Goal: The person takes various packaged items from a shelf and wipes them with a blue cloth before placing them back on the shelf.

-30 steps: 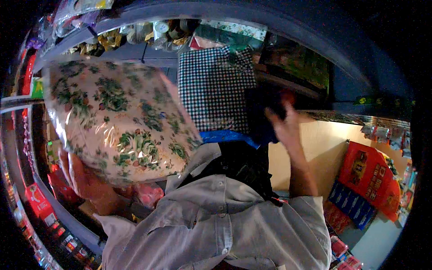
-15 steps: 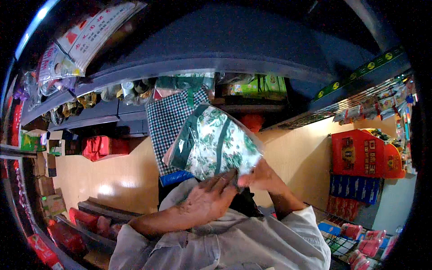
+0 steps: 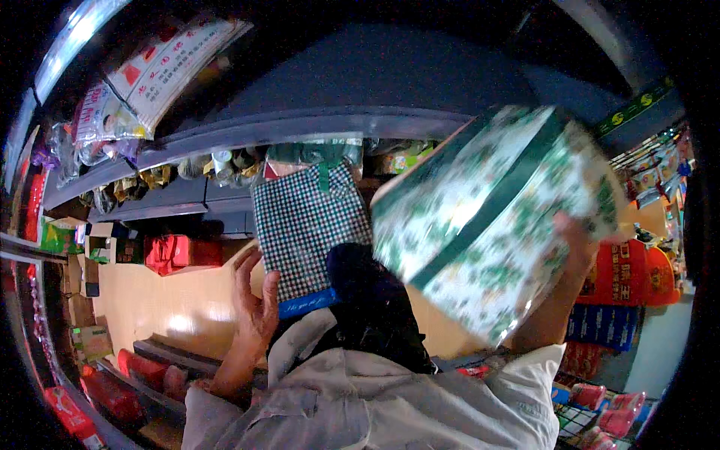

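From where I stand, taking twelve o'clock as straight ahead of the squatting person, the flowered bag [image 3: 491,210], white and green with a dark green band, is up between one and two o'clock, tilted and blurred. The right hand [image 3: 576,238], at two o'clock, has its fingers closed on that bag's outer edge. The left hand [image 3: 255,300], at ten o'clock, has its fingers loosely parted, thumb away, just beside the checked bag [image 3: 311,232]; I can't tell whether they touch it. The checked bag lies at eleven o'clock.

The flowered bag looks slick and shiny, and one hand has it by one side, so a weak pinch could let it slip or swing. Its far corner is close to the shelf [image 3: 315,124] in the view and might catch there. The checked bag, with no firm clasp on it, could slide askew if nudged.

As for writing, a blue strip [image 3: 307,304] at the checked bag's near edge carries pale lettering. The white sack [image 3: 169,71] at eleven o'clock, higher up, is printed, and so is the red display box [image 3: 619,274] toward two to three. I see no readable label on the flowered bag.
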`<action>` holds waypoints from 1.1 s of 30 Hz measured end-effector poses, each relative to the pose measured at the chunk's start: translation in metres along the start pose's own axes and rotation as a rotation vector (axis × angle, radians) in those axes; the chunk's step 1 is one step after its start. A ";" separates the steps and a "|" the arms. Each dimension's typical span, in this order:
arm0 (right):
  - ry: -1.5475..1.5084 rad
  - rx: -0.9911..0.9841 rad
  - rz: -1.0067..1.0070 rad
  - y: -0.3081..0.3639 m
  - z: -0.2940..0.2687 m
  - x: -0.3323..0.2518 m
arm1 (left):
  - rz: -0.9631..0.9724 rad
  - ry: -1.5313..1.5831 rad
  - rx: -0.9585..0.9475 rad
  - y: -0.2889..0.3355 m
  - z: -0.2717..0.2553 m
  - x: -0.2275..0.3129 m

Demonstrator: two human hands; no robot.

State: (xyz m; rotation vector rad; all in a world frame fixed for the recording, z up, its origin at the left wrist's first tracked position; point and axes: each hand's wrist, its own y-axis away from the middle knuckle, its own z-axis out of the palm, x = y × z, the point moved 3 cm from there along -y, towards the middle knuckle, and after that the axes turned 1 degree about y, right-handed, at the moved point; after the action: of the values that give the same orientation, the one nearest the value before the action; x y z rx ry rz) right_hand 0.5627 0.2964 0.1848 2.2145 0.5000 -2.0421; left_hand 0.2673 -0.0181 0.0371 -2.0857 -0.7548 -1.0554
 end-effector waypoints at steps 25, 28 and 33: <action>-0.520 0.353 0.150 -0.255 -0.019 0.110 | -0.445 0.145 0.049 0.056 0.032 -0.200; -0.542 0.352 0.179 -0.244 -0.001 0.109 | -0.527 0.187 -0.102 0.045 0.028 -0.175; -0.573 -0.087 0.263 -0.189 0.008 0.075 | -0.446 0.002 0.039 0.063 0.023 -0.197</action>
State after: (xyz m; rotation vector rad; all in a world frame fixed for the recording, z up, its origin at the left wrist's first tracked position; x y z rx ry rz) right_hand 0.5027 0.4860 0.1392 1.4478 0.2172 -2.3018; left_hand 0.2238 -0.0764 -0.1581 -1.9262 -1.2674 -1.2612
